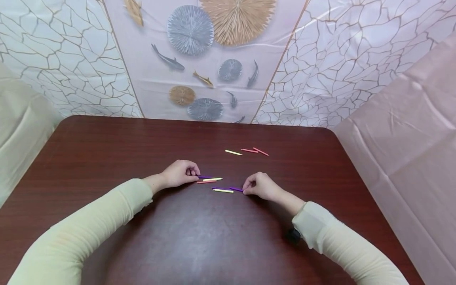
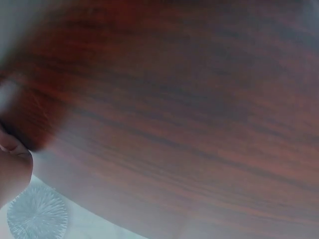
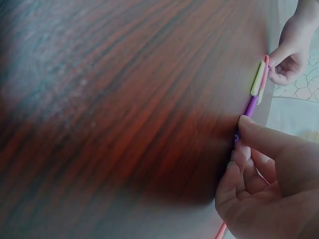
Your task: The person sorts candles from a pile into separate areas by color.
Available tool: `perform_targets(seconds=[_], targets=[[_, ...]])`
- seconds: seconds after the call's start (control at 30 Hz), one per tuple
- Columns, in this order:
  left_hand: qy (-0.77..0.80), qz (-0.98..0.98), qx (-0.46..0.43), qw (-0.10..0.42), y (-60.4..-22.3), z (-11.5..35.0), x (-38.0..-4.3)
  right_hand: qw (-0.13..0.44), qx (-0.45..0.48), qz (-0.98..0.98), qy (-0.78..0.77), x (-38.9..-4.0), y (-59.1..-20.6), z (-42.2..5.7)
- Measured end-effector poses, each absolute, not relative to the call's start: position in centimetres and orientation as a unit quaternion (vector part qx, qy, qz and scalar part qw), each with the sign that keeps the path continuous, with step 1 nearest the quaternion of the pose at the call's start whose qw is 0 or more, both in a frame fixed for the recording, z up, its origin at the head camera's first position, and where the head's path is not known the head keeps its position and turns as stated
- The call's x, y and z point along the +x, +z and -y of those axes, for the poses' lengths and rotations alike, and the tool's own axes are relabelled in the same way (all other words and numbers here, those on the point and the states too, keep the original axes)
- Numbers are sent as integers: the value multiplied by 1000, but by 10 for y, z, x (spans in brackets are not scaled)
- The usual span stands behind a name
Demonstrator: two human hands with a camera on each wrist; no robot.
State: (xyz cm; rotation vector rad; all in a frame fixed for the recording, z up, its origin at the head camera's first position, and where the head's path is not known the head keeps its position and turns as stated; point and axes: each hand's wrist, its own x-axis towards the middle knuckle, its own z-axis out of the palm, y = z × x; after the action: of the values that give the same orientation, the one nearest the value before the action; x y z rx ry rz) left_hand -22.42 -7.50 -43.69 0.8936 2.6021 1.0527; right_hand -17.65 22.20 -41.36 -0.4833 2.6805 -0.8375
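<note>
My right hand (image 1: pixel 263 186) pinches one end of a purple candle (image 1: pixel 236 189) between thumb and fingers, low over the table. The candle's other end meets a yellow candle (image 1: pixel 223 191) and a second purple candle (image 1: pixel 216 187), which lie side by side. To the left, my left hand (image 1: pixel 181 173) pinches the end of another purple candle (image 1: pixel 205 177). Beside that one lie a yellow candle (image 1: pixel 213 179) and a red candle (image 1: pixel 206 182), close together. The right wrist view shows the pinched purple candle (image 3: pixel 250 105) end-on to the yellow one (image 3: pixel 257 78).
Farther back on the dark wooden table (image 1: pixel 107 142) lie a yellow candle (image 1: pixel 233 152) and two red candles (image 1: pixel 261 151), the red ones nearly touching. A patterned cloth (image 1: pixel 153 95) hangs behind the table, and plain cloth (image 1: pixel 402 118) hangs at the right side.
</note>
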Motion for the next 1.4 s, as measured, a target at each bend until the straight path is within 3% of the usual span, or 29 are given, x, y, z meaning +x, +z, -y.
perform_targets(seconds=[1.07,1.4], targets=[[338,-893,288,67,-439,75,-217,144,-186,-925,-299,-182,-410,-220],[341,-891,292,59,-439,75,-213,106,-182,-932,-297,-212,-395,-197]])
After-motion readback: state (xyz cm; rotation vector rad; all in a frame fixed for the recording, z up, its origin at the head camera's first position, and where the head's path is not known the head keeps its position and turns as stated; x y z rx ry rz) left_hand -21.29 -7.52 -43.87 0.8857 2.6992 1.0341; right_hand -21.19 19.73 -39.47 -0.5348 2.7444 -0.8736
